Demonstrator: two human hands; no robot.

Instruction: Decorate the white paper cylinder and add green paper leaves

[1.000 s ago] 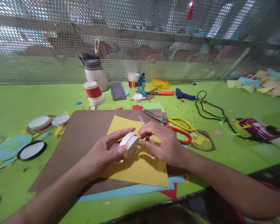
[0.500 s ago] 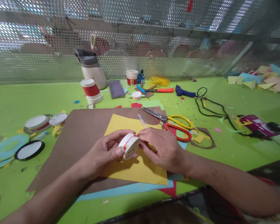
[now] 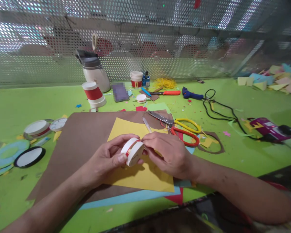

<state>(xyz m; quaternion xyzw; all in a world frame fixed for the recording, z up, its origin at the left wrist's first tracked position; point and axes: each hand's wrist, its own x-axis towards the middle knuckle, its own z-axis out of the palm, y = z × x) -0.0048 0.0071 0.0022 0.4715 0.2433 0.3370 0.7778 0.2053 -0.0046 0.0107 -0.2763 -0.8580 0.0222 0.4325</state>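
Observation:
My left hand [image 3: 111, 155] is closed round a short, drum-shaped white paper cup piece [image 3: 135, 155] with a red band. Thin dark lines mark its flat face, which is tilted to the lower right. At its right edge, my right hand [image 3: 168, 155] has its thumb and fingers pinched together; what lies between those fingertips is hidden. Below both hands lies a yellow paper sheet [image 3: 140, 179] on a larger brown sheet [image 3: 70, 155]. Scissors [image 3: 173, 124] with red and yellow handles rest just beyond my right hand, near a white pen-like stick [image 3: 146, 124].
At the back stand a kettle [image 3: 95, 72], a red-banded paper cup [image 3: 93, 94] and stacked cups [image 3: 136, 79]. A blue glue gun [image 3: 192, 94] and its black cord lie right of centre. Paper rings [image 3: 9, 153] and discs lie left; a purple device [image 3: 266, 129] lies right.
The paper cup piece has turned slightly in my left hand and shifted a little left. My right hand keeps its pinch at the edge. The view has moved slightly.

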